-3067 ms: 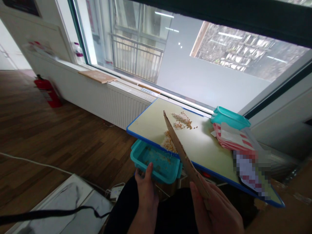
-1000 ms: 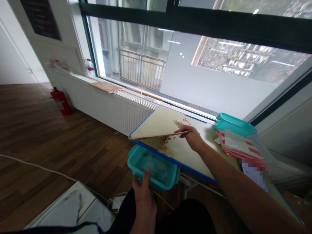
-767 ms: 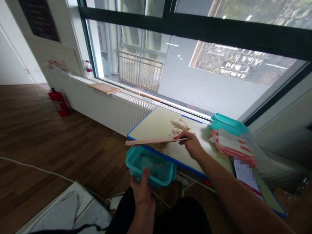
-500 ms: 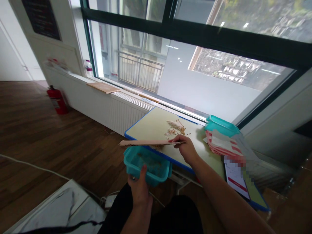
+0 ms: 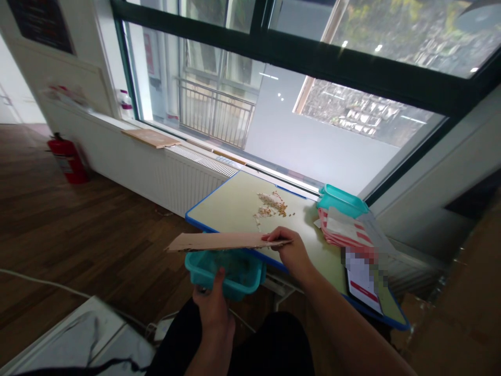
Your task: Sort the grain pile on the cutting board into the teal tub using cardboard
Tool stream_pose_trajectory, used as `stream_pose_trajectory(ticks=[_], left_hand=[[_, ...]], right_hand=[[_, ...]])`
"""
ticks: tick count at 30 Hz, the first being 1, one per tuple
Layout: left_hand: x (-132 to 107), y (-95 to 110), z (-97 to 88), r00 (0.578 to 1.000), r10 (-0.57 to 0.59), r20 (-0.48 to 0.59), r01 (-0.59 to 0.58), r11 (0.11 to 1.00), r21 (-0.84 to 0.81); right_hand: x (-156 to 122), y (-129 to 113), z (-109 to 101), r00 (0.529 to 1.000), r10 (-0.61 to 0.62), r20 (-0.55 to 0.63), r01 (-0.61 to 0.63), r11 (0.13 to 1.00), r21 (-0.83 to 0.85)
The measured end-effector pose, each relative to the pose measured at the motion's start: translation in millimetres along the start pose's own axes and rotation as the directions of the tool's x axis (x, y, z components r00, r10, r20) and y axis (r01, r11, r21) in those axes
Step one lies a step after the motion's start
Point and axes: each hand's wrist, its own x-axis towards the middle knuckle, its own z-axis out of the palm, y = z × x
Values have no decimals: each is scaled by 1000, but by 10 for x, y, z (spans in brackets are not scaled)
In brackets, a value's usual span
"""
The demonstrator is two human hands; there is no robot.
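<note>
My left hand grips the near wall of a teal plastic basin, thumb over the rim, just below the table's front edge. Some small bits lie in the basin, too blurred to name. My right hand is closed on one end of a flat strip of cardboard. The strip reaches left above the basin and covers its far rim. Beyond it, on the pale table with a blue edge, lies a loose pile of white and yellowish-brown grains.
At the table's right are another teal basin, red-and-white folded bags and a tablet. A radiator runs under the window. A fire extinguisher stands on the floor at left, and a white cabinet at lower left.
The cardboard strip has come nearer to me, from the table edge out over the basin, and shows more of its flat face. Grains near the table's edge are out of sight. The view has shifted right.
</note>
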Motion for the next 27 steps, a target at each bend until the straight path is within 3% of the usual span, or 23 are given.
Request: stream_pose_trajectory(ticks=[9,19,22,27], left_hand=[[56,-16,-18,1000,-22,-6,22,1000,-3],[81,-41,-40,999,-43,-14,43,999,25],[58,-52,-43,999,-30,-14,30,1000,9],[-15,-47,-39,997,-71,-17,71,997,-4]], right_hand=[[-12,89,-89,994,8,-106,-5,1000,30],[-133,-13,-21,989,-6,-150,3,1000,-23],[-176,-91,-100,964,-19,-266,-23,988,-155],[-438,-294,-279,876,-78,-476,-119,921,-371]])
